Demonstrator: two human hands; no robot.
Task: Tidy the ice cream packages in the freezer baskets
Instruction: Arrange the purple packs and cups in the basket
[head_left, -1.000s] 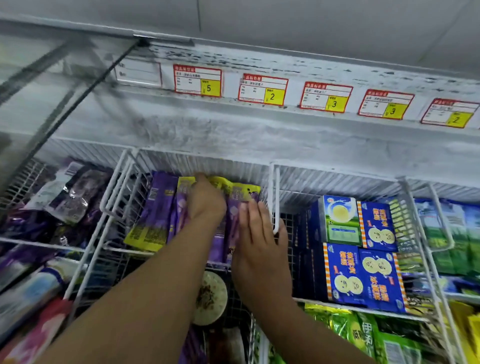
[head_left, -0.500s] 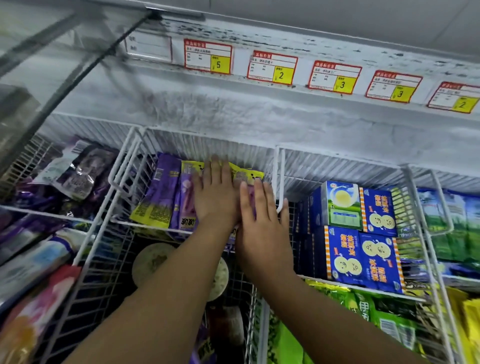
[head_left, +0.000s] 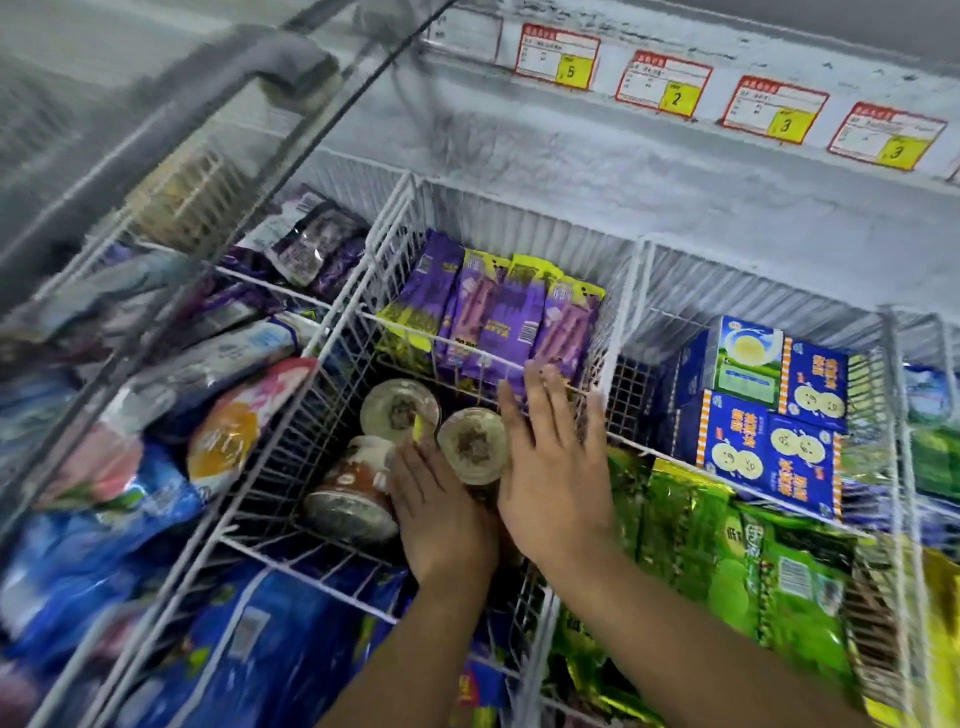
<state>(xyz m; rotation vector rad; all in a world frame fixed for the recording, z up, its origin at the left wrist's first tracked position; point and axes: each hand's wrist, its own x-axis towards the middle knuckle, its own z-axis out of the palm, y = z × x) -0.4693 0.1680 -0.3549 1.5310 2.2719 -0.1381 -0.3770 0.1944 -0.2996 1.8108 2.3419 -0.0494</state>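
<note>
Purple-and-yellow ice cream packages (head_left: 498, 322) stand in a row in the far part of the middle white wire basket (head_left: 306, 421). In the near part of it lie round lidded cups: two upright (head_left: 400, 410) (head_left: 470, 449) and a brown one on its side (head_left: 353, 499). My left hand (head_left: 441, 514) reaches between the cups, fingers touching the tipped one and the right upright one. My right hand (head_left: 556, 467) lies flat with spread fingers on the other side of that upright cup, fingertips at the wire divider. The motion blur hides any grip.
Blue boxes (head_left: 769, 415) and green packets (head_left: 727, 561) fill the basket on the right. The left basket holds mixed pink, blue and white packages (head_left: 234, 415). A sliding glass lid (head_left: 208, 135) slants over the left side. Price tags (head_left: 558, 54) line the frosted back wall.
Both hands have left the purple packages and dropped toward me onto the cups. My view has swung down and left.
</note>
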